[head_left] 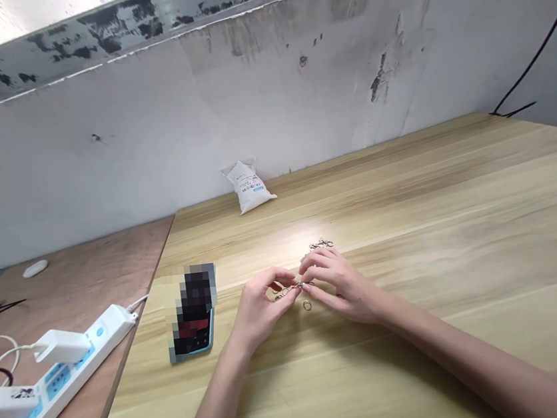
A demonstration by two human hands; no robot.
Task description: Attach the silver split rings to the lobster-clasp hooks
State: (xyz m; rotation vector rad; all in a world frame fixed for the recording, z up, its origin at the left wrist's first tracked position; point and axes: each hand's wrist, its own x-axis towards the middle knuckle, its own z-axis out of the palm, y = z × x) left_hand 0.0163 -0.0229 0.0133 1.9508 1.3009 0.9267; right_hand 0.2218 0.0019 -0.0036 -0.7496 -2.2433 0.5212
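Observation:
My left hand [259, 305] and my right hand [340, 286] meet over the light wooden table. Thumb and fingers of both are pinched on a small metal piece [300, 286], too small to make out fully. Just below it, a metal ring [307, 306] lies flat on the wood. More small rings [284, 292] show beneath the left fingers, partly hidden. Beyond the right fingers sits a little heap of metal clasps [321, 244], its near side covered by that hand.
At left lies a phone [203, 342], mostly blurred out. A white power strip [66, 377] with plugs and cables rests on a browner tabletop [127, 253]. By the wall stands a white packet [251, 188]. A black cable [538, 58] hangs at far right.

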